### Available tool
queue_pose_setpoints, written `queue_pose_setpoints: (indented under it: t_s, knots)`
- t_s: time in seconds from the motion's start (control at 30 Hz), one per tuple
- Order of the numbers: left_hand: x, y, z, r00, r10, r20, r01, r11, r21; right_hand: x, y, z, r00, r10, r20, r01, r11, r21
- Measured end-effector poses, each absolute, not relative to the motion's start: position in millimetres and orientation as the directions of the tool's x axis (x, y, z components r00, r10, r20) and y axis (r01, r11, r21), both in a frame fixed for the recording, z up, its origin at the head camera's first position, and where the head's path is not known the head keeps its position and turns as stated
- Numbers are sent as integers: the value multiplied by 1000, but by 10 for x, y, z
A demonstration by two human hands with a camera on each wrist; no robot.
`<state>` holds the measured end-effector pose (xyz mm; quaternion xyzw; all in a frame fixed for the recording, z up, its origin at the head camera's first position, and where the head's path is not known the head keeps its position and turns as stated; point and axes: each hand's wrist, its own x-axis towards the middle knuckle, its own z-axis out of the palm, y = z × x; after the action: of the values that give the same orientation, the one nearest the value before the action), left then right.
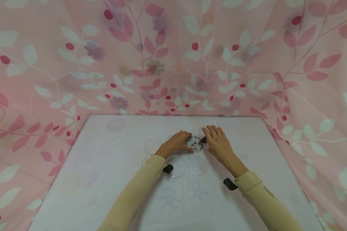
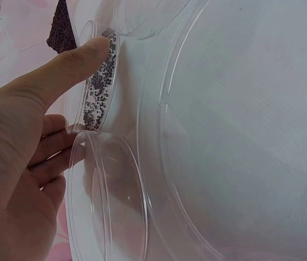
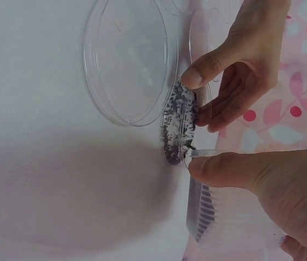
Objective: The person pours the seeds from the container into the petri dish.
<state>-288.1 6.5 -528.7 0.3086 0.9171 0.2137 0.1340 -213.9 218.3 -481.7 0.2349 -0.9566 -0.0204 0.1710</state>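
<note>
A shallow clear petri dish (image 1: 194, 143) with small black grains scattered over its bottom stands in the back row on the table. My left hand (image 1: 177, 141) holds it by the rim, thumb on the near side and fingers behind. My right hand (image 1: 218, 142) is at the dish's right side, pinching a clear plastic container (image 3: 198, 215) with a ridged side between thumb and fingers. Dark grains (image 2: 61, 32) are heaped in a wedge in that container's corner, tilted beside the dish. In the right wrist view the right thumb (image 3: 224, 169) lies right at the dish's edge.
More clear round dishes stand close by: one at the back left (image 1: 152, 145), one in front (image 1: 175, 166) and one at front right (image 1: 198, 165). Others are partly hidden by the left arm. The white-covered table (image 1: 104, 192) meets a pink floral cloth (image 1: 173, 64) behind.
</note>
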Motion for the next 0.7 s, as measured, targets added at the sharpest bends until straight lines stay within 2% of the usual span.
queue_pose_setpoints:
  t_s: [0.7]
  knots:
    - [-2885, 66, -5286, -768, 633, -97, 518, 704, 486, -2118, 2190, -4840, -842, -443, 309, -433, 896, 103]
